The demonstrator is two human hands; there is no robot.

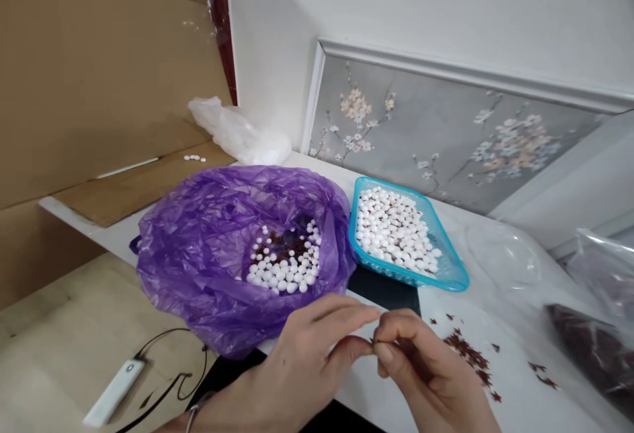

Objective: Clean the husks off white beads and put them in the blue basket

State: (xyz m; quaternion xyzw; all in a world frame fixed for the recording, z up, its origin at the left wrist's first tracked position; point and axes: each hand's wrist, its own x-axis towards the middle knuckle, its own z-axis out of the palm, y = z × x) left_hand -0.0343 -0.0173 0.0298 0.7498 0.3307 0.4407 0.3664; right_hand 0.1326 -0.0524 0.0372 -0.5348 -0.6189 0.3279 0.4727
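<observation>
A: In the head view, where are the hands?

B: In front of the crumpled, translucent purple plastic bag (198,255), toward its right side. The left hand (312,354) and the right hand (428,367) meet at the fingertips.

A: Holding anything?

B: The right thumb and forefinger are pinched on a tiny dark brown piece (373,342), nearly all hidden by fingers. The left thumb tip comes up to it, with that forefinger standing apart; I cannot tell whether the left grips it too.

A: What's inside the purple bag?

B: Small round white balls (284,276) with dark red-brown bits (284,246) among them. Folds hide some.

A: And right of the bag?

B: A turquoise plastic basket (453,273), just beside it, filled with more white balls. Brown specks between those are hard to make out. Nearer the wearer than the basket, still right of the bag, loose red-brown star-shaped pieces (468,350) lie on the white bench (515,337). Farther right, a clear plastic bag with dark contents (589,347) is cut off by the edge.

A: Anything else covered?

B: A flat black thing (389,288), mostly hidden by the purple bag, basket and hands.
</observation>
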